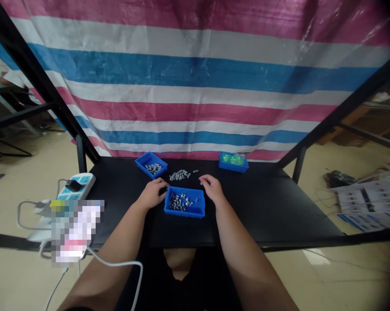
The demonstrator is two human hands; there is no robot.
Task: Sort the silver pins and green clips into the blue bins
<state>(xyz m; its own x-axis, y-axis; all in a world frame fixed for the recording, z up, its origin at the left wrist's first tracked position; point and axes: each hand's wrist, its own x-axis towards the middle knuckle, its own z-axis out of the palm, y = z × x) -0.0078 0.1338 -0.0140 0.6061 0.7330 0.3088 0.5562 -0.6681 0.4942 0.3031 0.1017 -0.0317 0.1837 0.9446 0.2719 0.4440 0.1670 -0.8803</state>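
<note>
Closest in view, both bare forearms reach up from the bottom of the frame, cut off there by the lower edge. A thin white cable (117, 262) curves past the left arm, and a pixelated patch (76, 233) at lower left hides whatever lies behind it.

The left hand (152, 194) sits on the black table (256, 207) with its fingers (159, 185) curled together, touching or just beside the left side of the front blue tray (184, 214). Its fingertips are hard to make out against the dark top, so whether they pinch anything small can't be told. The right hand (212, 189) is near the tray's back right corner, its fingers (205, 179) loosely apart, with nothing visible in them.

The tray holds a jumble of small silver screw-like parts (178, 201) — too small to tell exactly what they are. Just past it, between both hands, a loose row of similar parts (179, 175) lies straight on the table, with one stray piece (195, 171) to its right.

Farther back, a tilted blue tray (142, 160) at upper left of the table holds more silver parts (153, 169). A blue tray (233, 169) at upper right holds green plastic bags (233, 159). A power strip (76, 185) sits off the table's left edge, and papers (366, 203) lie at far right — a striped tarp (195, 73) fills the top of the frame.
</note>
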